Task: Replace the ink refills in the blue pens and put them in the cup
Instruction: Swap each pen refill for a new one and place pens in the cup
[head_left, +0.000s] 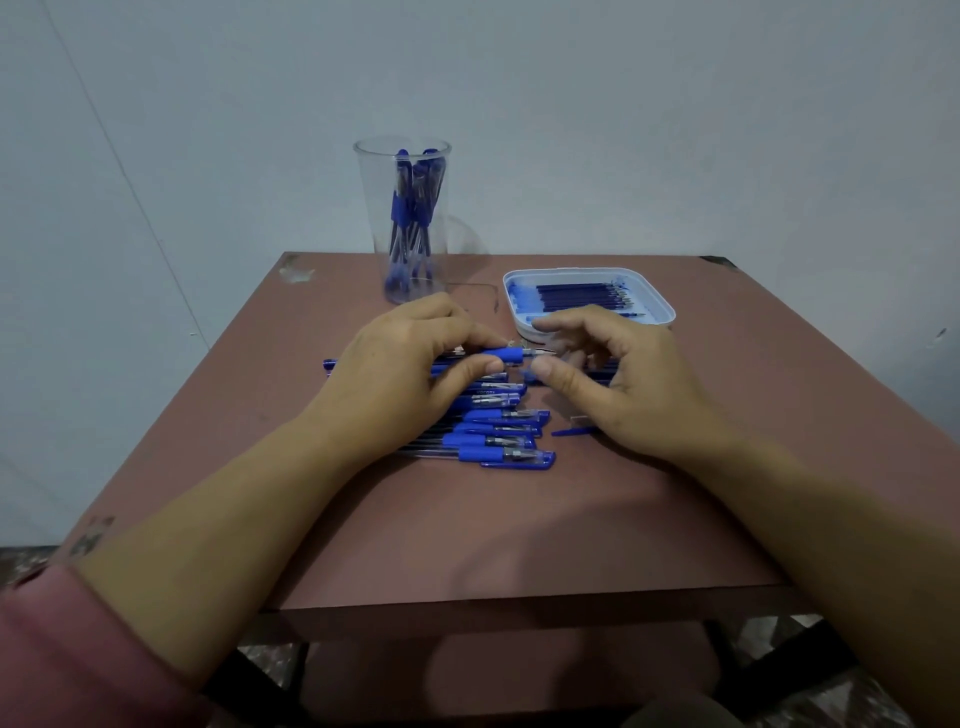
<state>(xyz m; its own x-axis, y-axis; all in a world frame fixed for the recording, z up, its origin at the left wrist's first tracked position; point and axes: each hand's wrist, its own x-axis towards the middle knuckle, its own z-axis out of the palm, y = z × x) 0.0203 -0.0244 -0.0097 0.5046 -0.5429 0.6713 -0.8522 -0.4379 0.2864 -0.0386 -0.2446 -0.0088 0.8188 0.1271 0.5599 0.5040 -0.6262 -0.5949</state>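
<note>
My left hand (410, 358) grips a blue pen (511, 355) by its barrel, tip pointing right, just above a row of several blue pens (498, 431) lying on the table. My right hand (608, 374) hovers at the pen's tip with fingers curled; a dark blue piece shows under its thumb, and I cannot tell if it is held. A tall clear cup (408, 218) with several blue pens upright in it stands at the back. A white tray (662, 306) holding several dark blue refills (582, 296) sits behind my right hand.
The small brown table (467, 535) ends close on every side, with a pale wall behind. A loose blue cap piece (571, 430) lies on the table by my right wrist. A worn patch marks the table's back left corner (297, 271).
</note>
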